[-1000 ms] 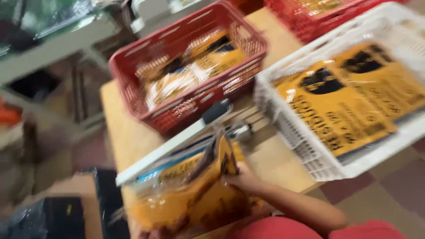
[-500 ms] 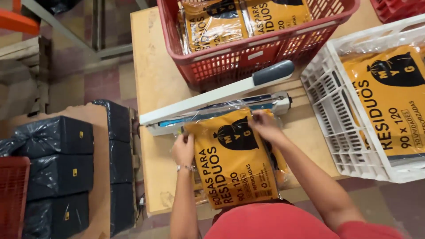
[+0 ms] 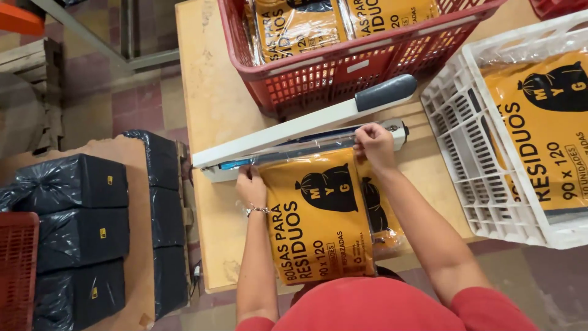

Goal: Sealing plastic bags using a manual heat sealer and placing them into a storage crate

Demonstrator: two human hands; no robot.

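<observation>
As before, hands (image 3: 252, 187) on packet (image 3: 318, 214).

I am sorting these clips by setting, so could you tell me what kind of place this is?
Probably a small packing workshop: a heat sealer on a wooden table, crates of orange packets, black-wrapped bundles stacked nearby.
</observation>
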